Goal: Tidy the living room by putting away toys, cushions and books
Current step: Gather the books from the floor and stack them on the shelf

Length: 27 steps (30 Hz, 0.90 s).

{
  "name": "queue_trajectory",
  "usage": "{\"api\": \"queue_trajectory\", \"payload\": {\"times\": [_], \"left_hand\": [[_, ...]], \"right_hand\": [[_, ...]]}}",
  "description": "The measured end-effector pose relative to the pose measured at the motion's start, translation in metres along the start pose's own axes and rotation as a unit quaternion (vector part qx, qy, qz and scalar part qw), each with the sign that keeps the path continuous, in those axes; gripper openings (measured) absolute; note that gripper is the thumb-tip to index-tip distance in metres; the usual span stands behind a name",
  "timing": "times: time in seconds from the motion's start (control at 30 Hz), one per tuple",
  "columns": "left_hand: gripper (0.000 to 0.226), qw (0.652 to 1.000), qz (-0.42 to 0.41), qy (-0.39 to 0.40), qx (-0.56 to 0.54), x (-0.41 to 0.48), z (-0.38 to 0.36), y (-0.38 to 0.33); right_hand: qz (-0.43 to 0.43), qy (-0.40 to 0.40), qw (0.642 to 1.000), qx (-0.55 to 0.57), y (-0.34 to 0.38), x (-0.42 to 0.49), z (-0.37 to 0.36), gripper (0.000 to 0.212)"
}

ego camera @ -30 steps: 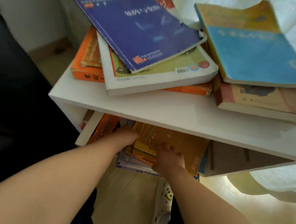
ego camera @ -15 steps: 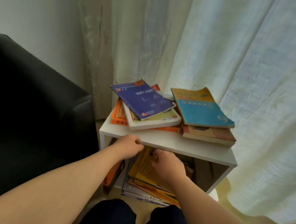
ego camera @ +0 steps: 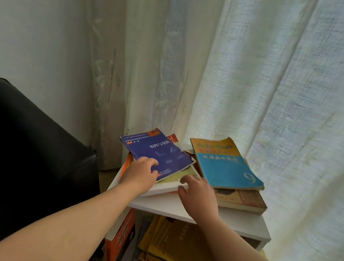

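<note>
On top of the small white shelf unit (ego camera: 240, 222) lie two piles of books. The left pile has a blue book (ego camera: 164, 151) uppermost, over a thick white book with a green cover (ego camera: 171, 185) and an orange one. My left hand (ego camera: 141, 175) grips the blue book's near corner, fingers bent over the cover and thumb hidden. My right hand (ego camera: 199, 193) pinches the thick white book's near right corner. The right pile has a teal and yellow book (ego camera: 226, 166) on top of a brown one (ego camera: 242, 198).
Below the shelf top, an orange book (ego camera: 123, 234) stands upright beside a slumped heap of yellow books (ego camera: 175, 249). A black sofa arm (ego camera: 28, 157) is close on the left. Pale curtains (ego camera: 277, 88) hang behind and to the right.
Both hands have come up from the yellow books in the lower compartment to the left pile on the shelf top. The view has pulled back and risen.
</note>
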<state>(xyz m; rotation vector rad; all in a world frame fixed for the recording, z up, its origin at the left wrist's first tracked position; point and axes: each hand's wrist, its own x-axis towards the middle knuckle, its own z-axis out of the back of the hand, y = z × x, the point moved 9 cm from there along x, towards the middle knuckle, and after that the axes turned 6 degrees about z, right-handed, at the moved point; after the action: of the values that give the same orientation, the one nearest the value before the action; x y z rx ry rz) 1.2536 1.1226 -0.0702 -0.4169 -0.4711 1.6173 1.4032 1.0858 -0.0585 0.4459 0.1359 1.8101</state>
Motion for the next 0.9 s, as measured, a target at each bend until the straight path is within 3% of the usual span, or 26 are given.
{"api": "queue_trajectory", "payload": {"times": [0.17, 0.3, 0.37, 0.5, 0.63, 0.7, 0.9], "left_hand": [[0.07, 0.986, 0.048, 0.09, 0.134, 0.025, -0.034, 0.017], [0.081, 0.971, 0.048, 0.117, 0.203, 0.033, -0.053, 0.025], [0.077, 0.97, 0.035, 0.105, 0.217, 0.038, -0.052, 0.022], [0.068, 0.954, -0.001, 0.122, 0.273, 0.042, -0.05, 0.012], [0.047, 0.926, -0.064, 0.101, 0.357, 0.034, -0.046, 0.009], [0.034, 0.932, -0.08, 0.07, 0.346, 0.033, -0.041, 0.006], [0.026, 0.991, -0.07, -0.004, 0.116, 0.03, -0.02, 0.006]], "right_hand": [[-0.032, 0.0, 0.999, -0.013, -0.021, 0.029, -0.008, 0.037], [-0.082, 0.063, 0.994, -0.025, -0.044, 0.041, -0.032, 0.051], [-0.09, 0.085, 0.991, -0.053, -0.049, 0.042, -0.041, 0.054], [-0.085, 0.039, 0.994, -0.057, -0.055, 0.049, -0.031, 0.059], [-0.149, 0.033, 0.986, -0.073, -0.09, 0.043, -0.027, 0.045], [-0.156, 0.044, 0.984, -0.08, -0.097, 0.04, -0.03, 0.044], [-0.109, 0.014, 0.982, -0.151, -0.085, 0.044, -0.008, 0.032]]}}
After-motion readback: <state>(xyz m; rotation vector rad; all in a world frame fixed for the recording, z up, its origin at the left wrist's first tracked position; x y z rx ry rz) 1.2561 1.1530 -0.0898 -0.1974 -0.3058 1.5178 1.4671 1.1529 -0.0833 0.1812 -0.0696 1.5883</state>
